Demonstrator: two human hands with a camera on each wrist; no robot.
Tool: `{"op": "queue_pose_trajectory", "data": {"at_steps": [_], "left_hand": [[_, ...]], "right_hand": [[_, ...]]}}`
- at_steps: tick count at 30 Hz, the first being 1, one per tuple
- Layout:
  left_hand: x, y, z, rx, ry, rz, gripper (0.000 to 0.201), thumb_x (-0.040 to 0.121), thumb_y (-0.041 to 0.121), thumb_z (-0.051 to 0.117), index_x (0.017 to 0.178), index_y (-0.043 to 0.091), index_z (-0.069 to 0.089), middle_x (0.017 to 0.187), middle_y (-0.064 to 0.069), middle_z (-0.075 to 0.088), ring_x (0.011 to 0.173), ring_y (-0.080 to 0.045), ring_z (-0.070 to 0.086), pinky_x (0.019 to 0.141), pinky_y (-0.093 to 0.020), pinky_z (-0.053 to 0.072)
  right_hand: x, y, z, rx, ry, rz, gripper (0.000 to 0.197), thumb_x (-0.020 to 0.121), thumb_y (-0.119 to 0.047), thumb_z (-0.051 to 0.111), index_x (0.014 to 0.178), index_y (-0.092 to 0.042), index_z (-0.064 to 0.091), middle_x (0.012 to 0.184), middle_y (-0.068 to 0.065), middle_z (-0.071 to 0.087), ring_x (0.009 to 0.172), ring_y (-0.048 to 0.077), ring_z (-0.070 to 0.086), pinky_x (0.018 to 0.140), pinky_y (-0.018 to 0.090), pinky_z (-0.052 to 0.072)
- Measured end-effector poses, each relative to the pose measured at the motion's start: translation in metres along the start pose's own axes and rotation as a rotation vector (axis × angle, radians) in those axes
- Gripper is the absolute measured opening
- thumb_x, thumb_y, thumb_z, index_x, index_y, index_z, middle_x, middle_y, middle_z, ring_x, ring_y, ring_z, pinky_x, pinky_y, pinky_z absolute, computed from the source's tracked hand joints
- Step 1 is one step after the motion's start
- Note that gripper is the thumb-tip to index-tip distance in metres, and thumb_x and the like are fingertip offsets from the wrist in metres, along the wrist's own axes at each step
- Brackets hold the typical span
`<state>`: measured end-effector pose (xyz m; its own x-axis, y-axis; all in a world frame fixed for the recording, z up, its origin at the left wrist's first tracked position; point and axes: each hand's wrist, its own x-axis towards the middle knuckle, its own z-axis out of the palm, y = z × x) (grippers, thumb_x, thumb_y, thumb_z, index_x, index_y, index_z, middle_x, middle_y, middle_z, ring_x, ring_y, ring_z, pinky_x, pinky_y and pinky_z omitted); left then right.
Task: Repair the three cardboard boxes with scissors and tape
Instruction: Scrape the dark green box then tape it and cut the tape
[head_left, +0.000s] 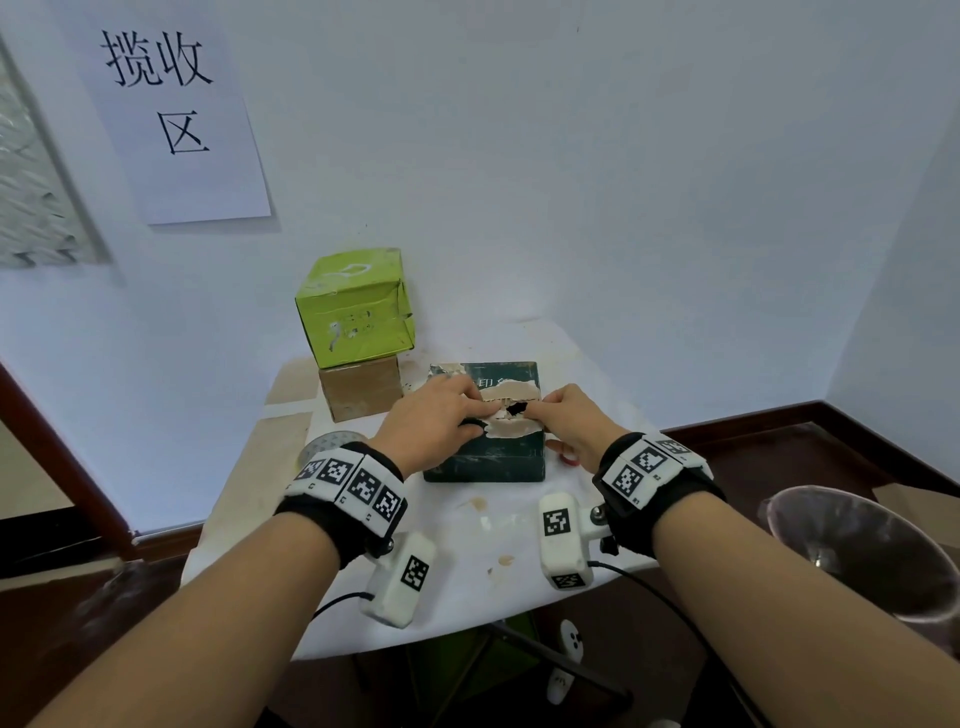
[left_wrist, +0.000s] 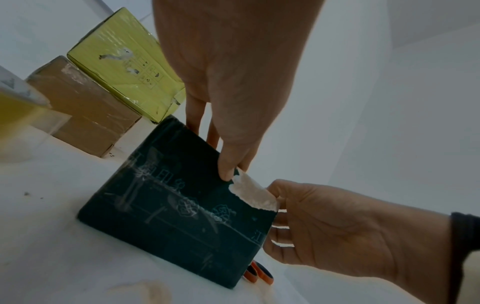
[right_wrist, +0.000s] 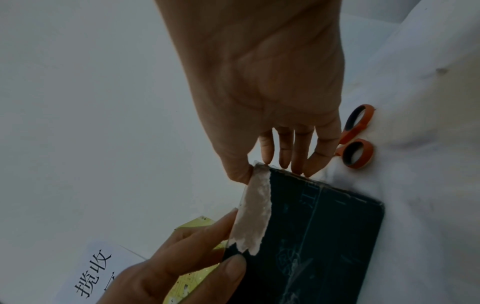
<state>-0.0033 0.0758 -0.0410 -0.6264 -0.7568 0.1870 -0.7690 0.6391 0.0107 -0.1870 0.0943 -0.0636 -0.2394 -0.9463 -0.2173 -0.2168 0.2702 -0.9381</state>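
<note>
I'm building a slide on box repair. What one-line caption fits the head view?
Both hands, left hand and right hand, press on the torn top of the dark green box.

Both hands, left hand (left_wrist: 233, 82) and right hand (left_wrist: 337, 226), touch the dark green box (left_wrist: 168, 205).

A dark green box (head_left: 485, 452), torn on top, is laid flat. A green box (head_left: 356, 306) is stacked on a brown box (head_left: 358, 387). Orange scissors (right_wrist: 355, 139) and tape (head_left: 324, 447) are laid nearby.
</note>
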Motion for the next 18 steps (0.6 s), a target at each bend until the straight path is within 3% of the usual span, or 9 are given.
{"op": "queue_pose_trajectory", "data": {"at_steps": [3,5,7,9,10,12,14,16,18], "left_hand": [[-0.001,-0.006,-0.002,-0.219,0.0,-0.018,0.034,0.098,0.034,0.051,0.131,0.031,0.057,0.129,0.006,0.054,0.119,-0.016,0.046,0.098,-0.035,0.043],[-0.002,-0.013,-0.004,-0.364,0.043,-0.19,0.043,0.098,0.039,0.049,0.138,0.025,0.05,0.146,0.0,0.043,0.133,-0.02,0.039,0.11,-0.037,0.032],[-0.005,-0.022,-0.003,-0.554,0.029,-0.458,0.059,0.096,0.045,0.051,0.147,0.021,0.036,0.151,-0.004,0.035,0.137,-0.025,0.035,0.112,-0.041,0.031],[-0.006,-0.028,0.005,-0.909,-0.043,-0.623,0.061,0.092,0.048,0.057,0.142,0.019,0.039,0.139,-0.004,0.051,0.12,-0.023,0.052,0.103,-0.041,0.043],[-0.008,-0.026,0.005,-1.036,-0.057,-0.642,0.059,0.09,0.047,0.06,0.139,0.018,0.043,0.13,-0.005,0.058,0.11,-0.02,0.059,0.098,-0.039,0.048],[-0.008,-0.029,0.01,-1.135,0.014,-0.593,0.065,0.085,0.043,0.068,0.141,0.022,0.041,0.129,-0.002,0.06,0.111,-0.017,0.06,0.097,-0.038,0.05],[-0.009,-0.027,0.009,-1.176,0.136,-0.493,0.072,0.088,0.023,0.069,0.148,0.032,0.03,0.139,0.007,0.051,0.121,-0.013,0.054,0.099,-0.033,0.047],[-0.011,-0.022,0.002,-1.165,0.241,-0.424,0.079,0.092,0.006,0.06,0.151,0.039,0.018,0.138,0.019,0.038,0.122,-0.006,0.047,0.097,-0.027,0.044],[-0.011,-0.017,-0.007,-1.041,0.324,-0.387,0.075,0.095,0.016,0.058,0.148,0.047,0.016,0.129,0.017,0.04,0.114,-0.009,0.053,0.096,-0.029,0.045]], "right_hand": [[-0.003,0.004,-0.005,0.062,-0.047,0.01,0.021,0.088,-0.022,0.064,0.079,-0.016,0.045,0.085,0.009,0.048,0.077,0.023,0.045,0.066,0.032,0.034],[-0.006,0.005,-0.01,0.102,-0.09,0.039,0.019,0.09,-0.023,0.064,0.081,-0.015,0.049,0.089,0.009,0.047,0.073,0.022,0.045,0.064,0.031,0.034],[-0.008,0.005,-0.013,0.139,-0.129,0.059,0.015,0.092,-0.021,0.063,0.082,-0.013,0.055,0.087,0.008,0.048,0.062,0.018,0.04,0.058,0.027,0.03],[-0.009,0.003,-0.015,0.153,-0.142,0.055,0.006,0.092,-0.016,0.061,0.095,-0.011,0.06,0.085,0.008,0.057,0.065,0.019,0.044,0.059,0.027,0.032],[-0.007,0.003,-0.016,0.161,-0.139,0.045,0.014,0.092,-0.013,0.061,0.106,-0.012,0.059,0.087,0.007,0.061,0.071,0.021,0.047,0.063,0.028,0.035],[-0.005,-0.001,-0.018,0.209,-0.126,0.009,0.035,0.09,-0.003,0.058,0.122,-0.016,0.05,0.097,0.01,0.063,0.079,0.023,0.053,0.069,0.029,0.04],[-0.004,-0.006,-0.018,0.289,-0.105,-0.044,0.043,0.091,0.0,0.055,0.13,-0.015,0.044,0.104,0.012,0.061,0.083,0.022,0.058,0.077,0.031,0.049],[-0.004,-0.01,-0.017,0.329,-0.086,-0.087,0.043,0.093,-0.008,0.057,0.133,-0.01,0.044,0.106,0.009,0.063,0.088,0.021,0.061,0.083,0.034,0.051],[-0.005,-0.011,-0.014,0.328,-0.074,-0.115,0.045,0.093,-0.013,0.058,0.137,-0.012,0.045,0.113,0.009,0.065,0.088,0.02,0.063,0.074,0.03,0.052]]}}
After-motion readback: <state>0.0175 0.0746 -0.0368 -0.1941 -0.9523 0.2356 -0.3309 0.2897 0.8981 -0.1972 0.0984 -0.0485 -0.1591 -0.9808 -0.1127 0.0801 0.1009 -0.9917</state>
